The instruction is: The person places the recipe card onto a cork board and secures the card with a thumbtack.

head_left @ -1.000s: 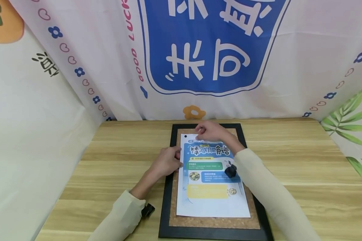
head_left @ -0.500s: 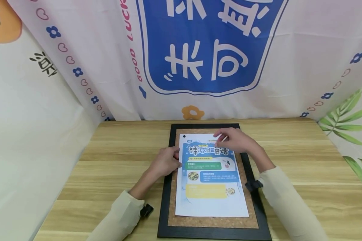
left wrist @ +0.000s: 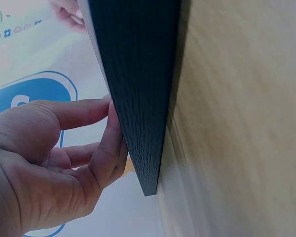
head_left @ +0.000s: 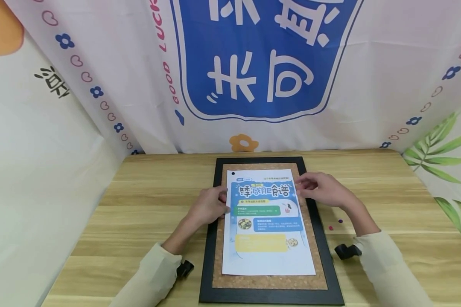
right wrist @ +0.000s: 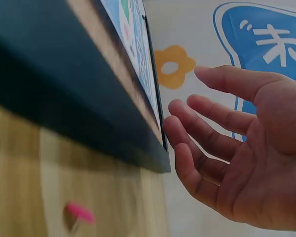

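Note:
A printed paper sheet (head_left: pixel 269 262) lies on the cork board (head_left: pixel 230 281), which has a black frame (head_left: pixel 269 295). One small black pin (head_left: pixel 233 173) shows at the sheet's upper left corner. My left hand (head_left: pixel 207 207) rests at the sheet's left edge, thumb and fingertips spread along it; in the left wrist view its fingertips come right to the frame's edge. At the sheet's upper right edge is my right hand (head_left: pixel 324 189), fingers loosely bent, nothing between them. The right wrist view shows that same hand (right wrist: pixel 237 133) with thumb and fingers apart.
A pink pin (head_left: pixel 331 228) and a dark blue pin (head_left: pixel 340 221) lie on the wooden table (head_left: pixel 392 192) right of the board. Behind the table hangs a printed cloth (head_left: pixel 353 106). Black wrist cameras sit at both sleeves.
My right hand has moved right and down from the sheet's top to its upper right edge, uncovering the heading and the pins on the table. My left hand has stayed in place.

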Demonstrator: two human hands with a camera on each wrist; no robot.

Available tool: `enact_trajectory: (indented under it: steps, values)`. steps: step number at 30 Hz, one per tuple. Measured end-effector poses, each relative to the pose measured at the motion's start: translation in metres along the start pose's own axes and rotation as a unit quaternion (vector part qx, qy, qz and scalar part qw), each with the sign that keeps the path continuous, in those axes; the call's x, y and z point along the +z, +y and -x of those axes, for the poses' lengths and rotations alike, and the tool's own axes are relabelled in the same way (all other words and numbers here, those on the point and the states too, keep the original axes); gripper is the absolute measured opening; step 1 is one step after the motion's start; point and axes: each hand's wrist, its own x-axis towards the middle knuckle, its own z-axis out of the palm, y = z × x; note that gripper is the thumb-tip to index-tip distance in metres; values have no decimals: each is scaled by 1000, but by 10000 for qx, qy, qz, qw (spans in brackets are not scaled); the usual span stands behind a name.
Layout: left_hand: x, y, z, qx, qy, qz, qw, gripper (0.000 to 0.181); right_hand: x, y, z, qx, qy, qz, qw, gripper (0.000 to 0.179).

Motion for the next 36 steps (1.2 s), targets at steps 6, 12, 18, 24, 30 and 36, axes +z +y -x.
enact_trajectory:
  steps: [6, 12, 18, 24, 30, 36]
  values:
    - [-1, 0, -1, 25, 46, 31, 10000, 62, -9, 10, 18, 194, 83, 25, 9998, 39]
    - [-3, 0, -3, -73, 43, 78, 9999, 64, -13, 24, 34, 294, 115, 106, 9994, 37]
    - [-4, -1, -3, -123, -31, 34, 9999, 65, -15, 35, 50, 284, 66, 182, 9994, 32]
    - [-2, -2, 0, -77, -68, 78, 9999, 64, -15, 46, 67, 265, 11, 231, 9994, 29]
    - [-1, -2, 0, -30, -52, 144, 9999, 63, -17, 56, 79, 433, 13, 259, 9987, 27]
    - [-1, -1, 1, -50, -61, 119, 9999, 62, -18, 62, 88, 440, 6, 206, 9988, 22]
